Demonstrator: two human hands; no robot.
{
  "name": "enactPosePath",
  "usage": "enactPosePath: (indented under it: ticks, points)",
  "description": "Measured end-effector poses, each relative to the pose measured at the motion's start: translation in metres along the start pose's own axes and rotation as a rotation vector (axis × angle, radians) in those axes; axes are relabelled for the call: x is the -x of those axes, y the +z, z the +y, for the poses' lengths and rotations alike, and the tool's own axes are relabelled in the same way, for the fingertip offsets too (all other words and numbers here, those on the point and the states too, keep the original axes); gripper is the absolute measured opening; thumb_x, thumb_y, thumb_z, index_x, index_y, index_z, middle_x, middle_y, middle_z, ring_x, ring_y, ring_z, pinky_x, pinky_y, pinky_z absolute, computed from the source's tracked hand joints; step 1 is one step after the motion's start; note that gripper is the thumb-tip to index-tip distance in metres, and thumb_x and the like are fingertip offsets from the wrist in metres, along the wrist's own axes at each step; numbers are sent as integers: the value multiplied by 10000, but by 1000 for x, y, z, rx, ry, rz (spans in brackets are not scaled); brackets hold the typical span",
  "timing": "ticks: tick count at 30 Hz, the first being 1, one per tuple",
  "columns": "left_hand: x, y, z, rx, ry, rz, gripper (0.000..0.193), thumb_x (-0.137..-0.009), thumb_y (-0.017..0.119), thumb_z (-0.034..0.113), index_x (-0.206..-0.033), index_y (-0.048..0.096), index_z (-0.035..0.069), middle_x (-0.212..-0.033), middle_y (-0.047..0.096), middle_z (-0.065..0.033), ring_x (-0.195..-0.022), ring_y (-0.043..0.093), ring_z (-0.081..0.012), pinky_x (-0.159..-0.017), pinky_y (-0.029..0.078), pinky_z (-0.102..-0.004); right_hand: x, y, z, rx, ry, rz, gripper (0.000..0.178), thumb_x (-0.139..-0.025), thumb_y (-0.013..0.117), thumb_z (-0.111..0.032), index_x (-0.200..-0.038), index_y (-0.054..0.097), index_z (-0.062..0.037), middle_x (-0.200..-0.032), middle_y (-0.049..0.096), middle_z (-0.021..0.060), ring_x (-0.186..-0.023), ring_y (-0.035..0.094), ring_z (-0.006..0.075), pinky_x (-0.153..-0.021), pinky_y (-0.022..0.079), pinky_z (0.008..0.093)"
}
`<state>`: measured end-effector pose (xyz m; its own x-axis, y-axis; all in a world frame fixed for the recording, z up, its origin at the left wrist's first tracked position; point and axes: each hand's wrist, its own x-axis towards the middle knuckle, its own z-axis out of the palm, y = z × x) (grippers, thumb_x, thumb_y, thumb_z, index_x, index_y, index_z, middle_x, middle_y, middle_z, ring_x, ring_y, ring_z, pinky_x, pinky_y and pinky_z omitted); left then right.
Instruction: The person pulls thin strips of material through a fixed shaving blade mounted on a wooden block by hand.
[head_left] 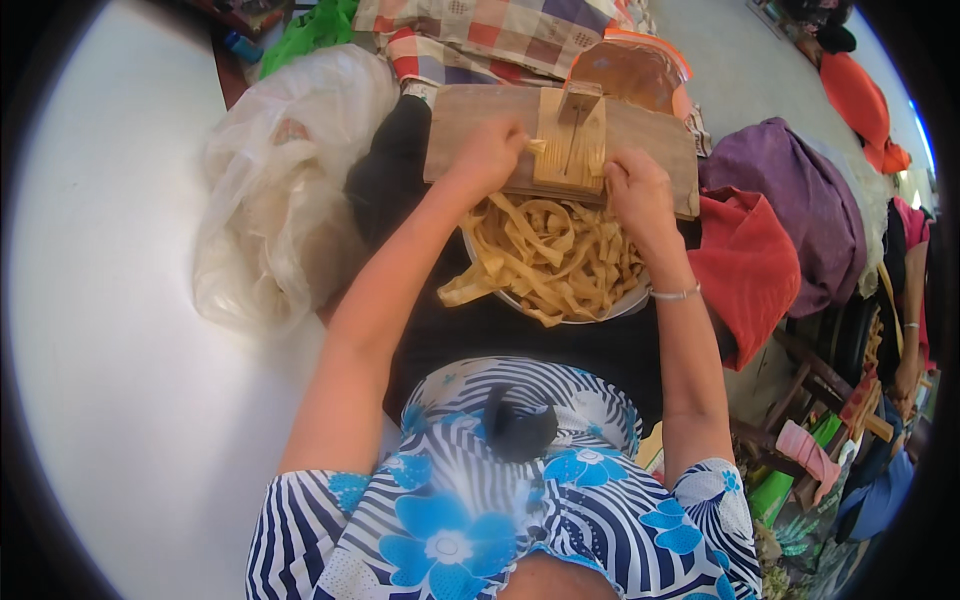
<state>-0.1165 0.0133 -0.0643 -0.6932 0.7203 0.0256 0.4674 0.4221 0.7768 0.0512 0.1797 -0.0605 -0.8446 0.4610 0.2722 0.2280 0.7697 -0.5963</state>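
A brown wooden board (480, 100) lies across in front of me, with a paler wood plate (553, 165) fixed at its middle. A thin dark slit or rod runs along that plate, below a small upright wood block (580, 100). My left hand (490, 152) is closed at the plate's left side, with a short end of tan strip (535, 146) at its fingertips. On the plate's other side my right hand (640, 188) is closed by its lower right corner; what its fingers pinch is hidden. Below the board, a white bowl (585, 320) holds a heap of flat, curling tan strips (550, 250).
A bulky translucent plastic bag (290, 200) stands left of the board. Checked cloth (480, 30) and an orange-rimmed container (635, 75) lie beyond it. Red cloth (745, 265) and a purple bundle (790, 210) are at the right. Another person's arm (912, 310) shows at far right.
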Motion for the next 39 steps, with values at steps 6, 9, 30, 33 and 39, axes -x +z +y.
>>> enactPosePath:
  ticks: [6,9,30,33,39]
  points:
    - [66,20,58,515,-195,-185,213,-919,534,195,-882,592,-7,-676,571,-107,-584,520,-193,-593,436,-327,39,-20,-69,73,-201,247,159,-866,616,-161,-997,658,-84,-884,640,135,-829,605,312,-750,461,411]
    - [79,20,70,651,-204,-314,207,-917,551,187,-894,614,-9,-674,582,-88,-599,525,-163,-594,437,-314,53,-13,-66,-5,10,55,154,-888,615,-202,-896,660,-55,-748,627,135,-690,588,345,-632,472,394]
    - [115,17,114,1118,-236,-472,295,-938,542,89,-1219,526,-1,-880,560,10,-774,511,-51,-663,427,-211,75,-9,-64,-343,55,364,209,-859,607,-84,-1049,690,-60,-705,643,122,-608,631,218,-576,483,319]
    - [113,35,91,1012,-282,-418,151,-930,550,75,-1064,589,18,-781,557,12,-686,533,-97,-594,427,-262,73,-18,-64,-113,-2,316,242,-815,632,-96,-1045,706,-99,-697,620,144,-601,603,297,-577,470,360]
    - [121,31,76,28,320,-66,126,-855,600,79,-972,621,36,-815,612,-105,-715,606,-291,-620,472,-350,101,-13,-51,-537,358,-73,197,-892,600,-190,-786,645,-30,-607,573,81,-534,519,163,-530,421,338]
